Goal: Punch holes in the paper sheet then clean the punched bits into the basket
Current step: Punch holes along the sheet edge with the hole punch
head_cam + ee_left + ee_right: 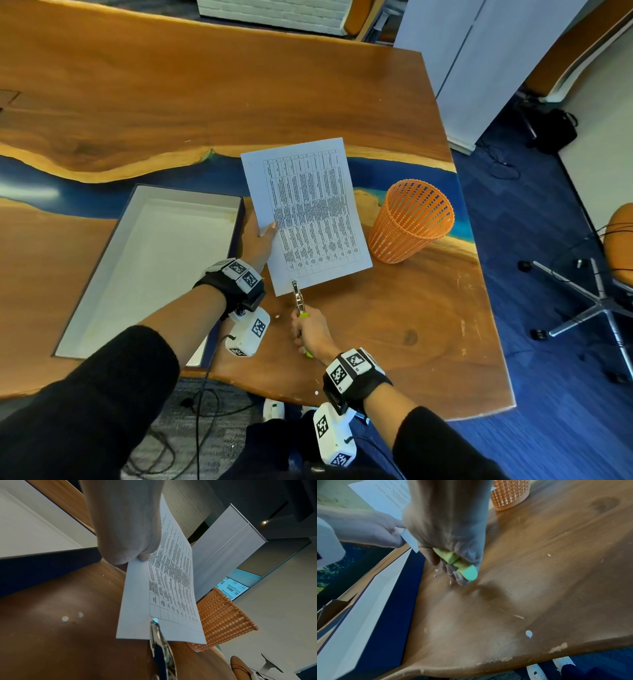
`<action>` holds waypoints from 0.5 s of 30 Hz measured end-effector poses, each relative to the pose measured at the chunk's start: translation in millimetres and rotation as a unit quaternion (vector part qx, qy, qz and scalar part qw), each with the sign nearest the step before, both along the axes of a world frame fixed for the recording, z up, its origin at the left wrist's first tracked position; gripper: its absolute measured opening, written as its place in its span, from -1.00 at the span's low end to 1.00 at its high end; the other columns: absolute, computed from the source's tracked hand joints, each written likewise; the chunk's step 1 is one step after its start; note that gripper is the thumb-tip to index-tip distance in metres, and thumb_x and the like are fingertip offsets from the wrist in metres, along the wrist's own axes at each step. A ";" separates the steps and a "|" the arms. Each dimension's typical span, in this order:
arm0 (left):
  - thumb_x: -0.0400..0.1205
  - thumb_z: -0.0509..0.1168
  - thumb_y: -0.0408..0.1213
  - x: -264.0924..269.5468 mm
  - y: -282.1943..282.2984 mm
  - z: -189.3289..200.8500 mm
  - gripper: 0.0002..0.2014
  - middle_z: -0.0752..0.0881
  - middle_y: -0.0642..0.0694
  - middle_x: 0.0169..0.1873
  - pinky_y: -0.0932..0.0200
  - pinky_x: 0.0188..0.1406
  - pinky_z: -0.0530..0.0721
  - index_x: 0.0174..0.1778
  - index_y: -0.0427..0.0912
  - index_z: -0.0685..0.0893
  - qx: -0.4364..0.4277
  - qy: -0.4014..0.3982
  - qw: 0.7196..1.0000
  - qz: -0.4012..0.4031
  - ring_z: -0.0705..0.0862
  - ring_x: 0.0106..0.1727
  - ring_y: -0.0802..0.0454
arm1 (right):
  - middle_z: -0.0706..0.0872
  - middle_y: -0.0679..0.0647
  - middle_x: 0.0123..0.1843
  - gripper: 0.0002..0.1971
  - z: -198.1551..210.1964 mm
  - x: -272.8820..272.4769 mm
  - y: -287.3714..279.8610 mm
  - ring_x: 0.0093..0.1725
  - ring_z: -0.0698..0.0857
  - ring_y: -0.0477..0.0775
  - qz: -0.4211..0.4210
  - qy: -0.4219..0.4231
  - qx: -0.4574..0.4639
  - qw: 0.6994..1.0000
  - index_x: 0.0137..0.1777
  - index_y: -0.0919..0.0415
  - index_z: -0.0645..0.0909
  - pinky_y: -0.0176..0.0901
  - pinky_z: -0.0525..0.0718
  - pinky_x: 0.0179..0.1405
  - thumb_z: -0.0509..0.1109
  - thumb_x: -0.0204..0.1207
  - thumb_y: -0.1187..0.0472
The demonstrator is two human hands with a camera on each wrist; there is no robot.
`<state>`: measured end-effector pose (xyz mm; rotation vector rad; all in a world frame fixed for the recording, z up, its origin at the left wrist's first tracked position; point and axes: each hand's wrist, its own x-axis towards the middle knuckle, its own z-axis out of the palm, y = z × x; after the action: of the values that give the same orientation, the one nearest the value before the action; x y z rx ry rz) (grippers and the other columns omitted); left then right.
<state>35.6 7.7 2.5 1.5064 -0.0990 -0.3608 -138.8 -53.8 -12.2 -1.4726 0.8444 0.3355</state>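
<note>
The left hand (pixel 257 240) pinches the white printed paper sheet (pixel 310 212) by its left edge, thumb on top, and holds it lifted and tilted above the wooden counter (pixel 394 318). The right hand (pixel 310 330) is wrapped tight round the green handles of a metal plier-type hole punch (pixel 298 298), whose nose bites over the sheet's near edge.

The left wrist view shows one round hole at the punch tip, so the punching is under way; how many more holes are wanted I cannot judge. At least three small white punched bits (pixel 528 633) lie loose on the counter: two close to the right hand and one near the front edge (a few paler flecks may be scratches in the wood rather than paper).

The orange slotted plastic basket (pixel 412 221) stands upright to the right of the sheet, well apart from the bits. The cleaning step looks not yet begun: every bit still has to be gathered and dropped in.
</note>
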 end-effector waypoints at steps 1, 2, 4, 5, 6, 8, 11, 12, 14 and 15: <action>0.71 0.21 -0.40 0.2 0.3 -0.2 -0.52 0.55 -0.25 0.42 -0.26 0.34 0.58 0.57 -0.18 0.32 0.000 -0.001 1.000 -0.002 0.60 0.37 -0.18 | 0.39 0.02 -0.56 -0.72 -0.3 0.3 -0.1 -0.64 0.27 -0.03 0.003 -0.001 -0.001 1.000 -0.50 0.08 0.34 -0.34 0.21 -0.63 0.11 0.18 0.52; 0.71 0.21 -0.40 0.2 0.5 -0.1 -0.53 0.56 -0.23 0.41 -0.25 0.34 0.58 0.56 -0.17 0.33 0.002 -0.003 1.000 -0.003 0.60 0.37 -0.16 | 0.40 0.00 -0.58 -0.72 -1.2 0.5 -0.1 -0.64 0.27 -0.02 0.006 0.000 -0.002 1.000 -0.50 0.08 0.35 -0.33 0.22 -0.62 0.11 0.19 0.51; 0.71 0.20 -0.39 -0.1 0.0 0.1 -0.53 0.56 -0.16 0.40 -0.21 0.34 0.59 0.56 -0.14 0.34 -0.001 -0.009 1.000 -0.006 0.60 0.35 -0.10 | 0.42 -0.05 -0.63 -0.71 -2.3 1.1 -0.8 -0.65 0.28 -0.01 0.010 0.005 -0.002 1.000 -0.49 0.05 0.37 -0.32 0.23 -0.60 0.09 0.22 0.49; 0.71 0.20 -0.38 -0.1 0.0 0.2 -0.53 0.56 -0.11 0.38 -0.17 0.33 0.59 0.56 -0.13 0.33 -0.002 -0.012 1.000 -0.008 0.60 0.33 -0.06 | 0.42 -0.06 -0.64 -0.70 -2.8 1.3 -1.1 -0.65 0.28 -0.01 0.010 0.008 -0.001 1.000 -0.49 0.04 0.38 -0.32 0.23 -0.60 0.08 0.22 0.48; 0.72 0.19 -0.39 0.1 -0.3 0.9 -0.53 0.56 -0.07 0.35 -0.12 0.31 0.60 0.56 -0.13 0.33 -0.003 -0.012 1.000 -0.008 0.61 0.30 -0.01 | 0.43 -0.07 -0.64 -0.70 -3.5 1.6 -1.3 -0.65 0.28 -0.01 0.011 0.007 0.000 1.000 -0.50 0.04 0.39 -0.32 0.23 -0.59 0.08 0.21 0.49; 0.72 0.19 -0.39 0.7 -0.6 0.7 -0.53 0.56 -0.03 0.32 -0.04 0.26 0.61 0.56 -0.13 0.32 -0.005 -0.012 1.000 -0.005 0.63 0.23 0.09 | 0.43 -0.06 -0.63 -0.70 -3.7 1.2 -1.4 -0.66 0.28 0.00 0.014 0.000 0.002 1.000 -0.50 0.04 0.39 -0.31 0.24 -0.60 0.08 0.20 0.49; 0.71 0.20 -0.38 1.7 -0.4 -0.3 -0.53 0.58 -0.02 0.29 0.06 0.18 0.64 0.56 -0.14 0.32 -0.007 -0.013 1.000 -0.004 0.64 0.17 0.19 | 0.42 -0.04 -0.63 -0.70 -2.3 0.5 -1.2 -0.66 0.29 0.00 0.015 -0.007 0.006 1.000 -0.48 0.05 0.39 -0.30 0.23 -0.61 0.08 0.22 0.49; 0.72 0.19 -0.38 2.3 -0.1 -0.8 -0.53 0.58 -0.02 0.28 0.09 0.15 0.65 0.57 -0.15 0.32 -0.007 -0.013 1.000 -0.004 0.64 0.16 0.22 | 0.42 -0.03 -0.62 -0.71 -2.3 0.3 -1.0 -0.66 0.28 0.00 0.015 -0.009 0.008 1.000 -0.47 0.06 0.39 -0.29 0.22 -0.61 0.08 0.21 0.50; 0.72 0.18 -0.40 3.1 0.4 -1.8 -0.52 0.57 -0.03 0.31 0.12 0.14 0.64 0.58 -0.16 0.30 -0.008 -0.010 1.000 -0.004 0.64 0.15 0.25 | 0.43 -0.04 -0.62 -0.71 -2.3 0.1 -1.0 -0.66 0.28 0.00 0.017 -0.011 0.008 1.000 -0.46 0.07 0.39 -0.29 0.22 -0.61 0.08 0.21 0.51; 0.72 0.18 -0.40 2.9 0.7 -1.9 -0.52 0.56 -0.04 0.32 0.14 0.14 0.64 0.58 -0.16 0.29 -0.009 -0.010 1.000 -0.003 0.63 0.15 0.25 | 0.43 -0.05 -0.63 -0.71 -1.9 -0.2 -1.2 -0.66 0.28 0.00 0.017 -0.012 0.008 1.000 -0.46 0.07 0.39 -0.29 0.21 -0.61 0.08 0.22 0.51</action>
<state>38.5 8.4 0.6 1.4933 -0.1228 -0.3485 -138.9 -55.0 -14.1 -1.4746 0.7966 0.3488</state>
